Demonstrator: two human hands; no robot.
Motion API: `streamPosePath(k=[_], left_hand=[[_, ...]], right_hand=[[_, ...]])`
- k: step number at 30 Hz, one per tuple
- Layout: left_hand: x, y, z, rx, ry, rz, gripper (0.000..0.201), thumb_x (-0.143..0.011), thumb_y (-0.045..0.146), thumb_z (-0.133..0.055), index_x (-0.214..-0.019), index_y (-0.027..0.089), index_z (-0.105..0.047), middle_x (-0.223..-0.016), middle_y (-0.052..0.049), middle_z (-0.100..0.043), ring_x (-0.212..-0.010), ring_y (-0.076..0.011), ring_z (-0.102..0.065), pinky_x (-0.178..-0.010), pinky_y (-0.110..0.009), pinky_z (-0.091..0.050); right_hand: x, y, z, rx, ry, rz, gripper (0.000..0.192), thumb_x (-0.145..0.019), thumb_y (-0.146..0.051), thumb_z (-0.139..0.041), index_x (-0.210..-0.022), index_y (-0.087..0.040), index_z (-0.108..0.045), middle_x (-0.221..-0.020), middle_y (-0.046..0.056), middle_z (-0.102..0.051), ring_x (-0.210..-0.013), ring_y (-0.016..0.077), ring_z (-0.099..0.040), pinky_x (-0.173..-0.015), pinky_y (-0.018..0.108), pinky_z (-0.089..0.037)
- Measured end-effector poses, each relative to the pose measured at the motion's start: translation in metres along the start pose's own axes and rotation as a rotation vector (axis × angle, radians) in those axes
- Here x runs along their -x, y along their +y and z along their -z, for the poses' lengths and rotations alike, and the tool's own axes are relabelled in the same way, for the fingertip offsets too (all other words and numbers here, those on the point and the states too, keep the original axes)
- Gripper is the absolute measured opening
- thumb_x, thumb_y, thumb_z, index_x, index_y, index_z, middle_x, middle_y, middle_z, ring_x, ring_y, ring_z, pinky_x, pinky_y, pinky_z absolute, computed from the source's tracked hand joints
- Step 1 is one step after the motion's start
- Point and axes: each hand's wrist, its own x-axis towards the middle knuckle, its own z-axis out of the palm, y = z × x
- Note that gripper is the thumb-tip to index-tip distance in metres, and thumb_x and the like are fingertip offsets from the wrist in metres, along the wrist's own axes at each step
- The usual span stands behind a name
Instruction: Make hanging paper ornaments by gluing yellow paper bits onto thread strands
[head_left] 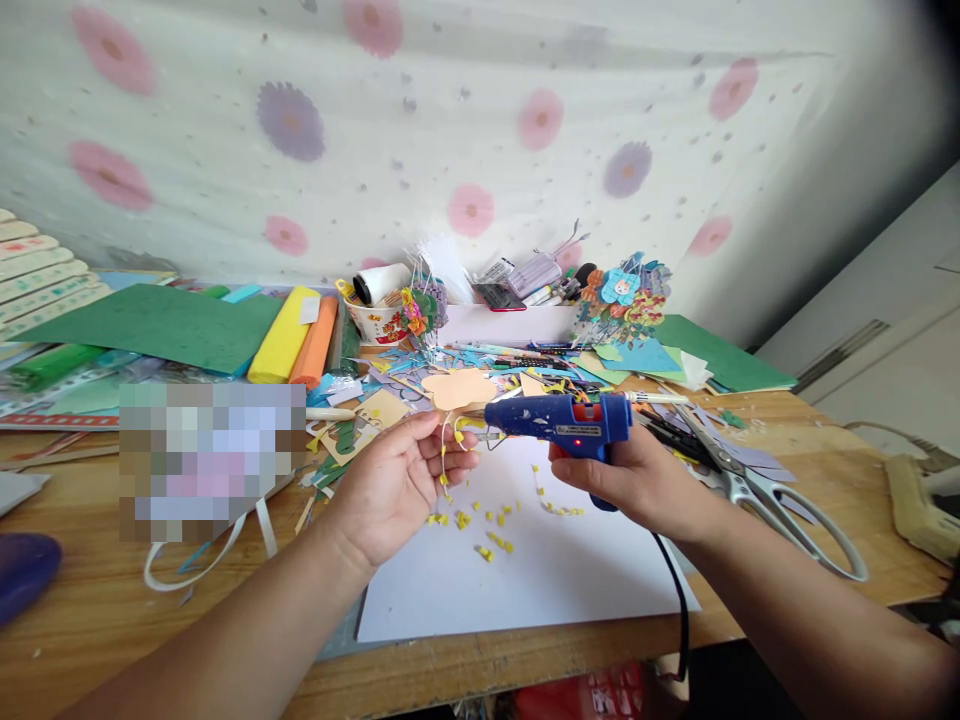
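Note:
My right hand (pixel 634 470) grips a blue hot glue gun (pixel 559 418) with a small red light on its side. Its nozzle points left, close to the fingers of my left hand (pixel 405 470). Between those fingers is a peach paper cutout (pixel 457 388) with a scalloped edge. A white string with yellow bits (pixel 444 455) hangs down beside the fingertips. Below lies a white sheet (pixel 517 590), with loose yellow paper bits (pixel 487 545) scattered on it. Another curved string with yellow bits (pixel 559 510) rests on the sheet under the glue gun.
Large scissors (pixel 772 495) lie at the right, near a power strip (pixel 922 510). Paper scraps and pens crowd the back. A paper tub (pixel 379 325) and yellow crepe roll (pixel 283 335) stand behind. A black cord (pixel 681 600) hangs over the table edge.

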Motion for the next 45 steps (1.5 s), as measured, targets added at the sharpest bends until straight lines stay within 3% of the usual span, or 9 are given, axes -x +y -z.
streamPosePath(k=[7, 16, 21, 32, 36, 40, 45], left_hand=[[-0.001, 0.002, 0.002, 0.037, 0.018, 0.011, 0.03, -0.089, 0.016, -0.047, -0.061, 0.015, -0.058, -0.056, -0.007, -0.065, -0.05, -0.0145, -0.064, -0.053, -0.024, -0.052], [-0.001, 0.004, -0.001, 0.092, 0.03, 0.002, 0.032, -0.088, 0.013, -0.046, -0.057, 0.015, -0.056, -0.05, -0.004, -0.059, -0.045, -0.0138, -0.058, -0.047, -0.024, -0.048], [-0.003, 0.003, 0.003, 0.084, 0.002, -0.005, 0.033, -0.088, 0.014, -0.047, -0.057, 0.015, -0.057, -0.052, -0.004, -0.06, -0.047, -0.0129, -0.059, -0.048, -0.023, -0.049], [-0.001, 0.0, 0.001, 0.057, -0.012, -0.074, 0.022, -0.084, 0.012, -0.053, -0.062, 0.016, -0.058, -0.055, 0.0, -0.058, -0.051, -0.0134, -0.061, -0.05, -0.024, -0.051], [0.0, -0.001, 0.0, 0.052, -0.02, -0.105, 0.025, -0.085, 0.009, -0.051, -0.062, 0.015, -0.06, -0.055, 0.001, -0.058, -0.051, -0.0131, -0.062, -0.049, -0.025, -0.051], [0.0, -0.001, 0.001, 0.049, -0.024, -0.118, 0.027, -0.085, 0.009, -0.05, -0.062, 0.015, -0.061, -0.055, 0.001, -0.057, -0.052, -0.0132, -0.062, -0.049, -0.025, -0.051], [-0.001, -0.001, 0.001, 0.042, -0.031, -0.118, 0.027, -0.086, 0.009, -0.05, -0.061, 0.015, -0.061, -0.055, 0.001, -0.058, -0.053, -0.0136, -0.063, -0.049, -0.026, -0.052]], right_hand=[[0.003, 0.012, -0.003, 0.077, 0.031, 0.102, 0.012, -0.083, -0.029, -0.063, -0.088, -0.018, -0.064, -0.077, 0.003, -0.06, -0.071, 0.0174, -0.055, -0.066, 0.029, -0.049], [0.005, 0.012, 0.001, 0.0, 0.048, 0.024, 0.018, -0.082, -0.034, -0.064, -0.077, -0.017, -0.06, -0.067, 0.0, -0.055, -0.057, 0.0118, -0.046, -0.05, 0.023, -0.041], [0.007, 0.01, 0.002, -0.083, 0.082, 0.005, 0.019, -0.077, -0.036, -0.066, -0.077, -0.017, -0.06, -0.07, 0.001, -0.058, -0.059, 0.0127, -0.049, -0.05, 0.023, -0.041], [0.006, 0.006, -0.004, -0.073, -0.017, 0.003, 0.019, -0.084, -0.034, -0.061, -0.075, -0.019, -0.056, -0.061, -0.003, -0.046, -0.052, 0.0098, -0.038, -0.049, 0.023, -0.036], [0.006, 0.008, -0.004, -0.045, 0.003, 0.041, 0.015, -0.086, -0.032, -0.059, -0.087, -0.018, -0.062, -0.063, -0.004, -0.045, -0.053, 0.0101, -0.038, -0.051, 0.024, -0.038], [0.006, 0.009, -0.004, 0.005, 0.0, 0.087, 0.024, -0.087, -0.03, -0.058, -0.108, -0.019, -0.064, -0.07, -0.002, -0.052, -0.056, 0.0111, -0.042, -0.054, 0.024, -0.04], [0.004, 0.008, -0.004, 0.063, 0.012, 0.107, 0.027, -0.086, -0.026, -0.059, -0.111, -0.019, -0.065, -0.084, 0.002, -0.062, -0.073, 0.017, -0.054, -0.067, 0.029, -0.047]])
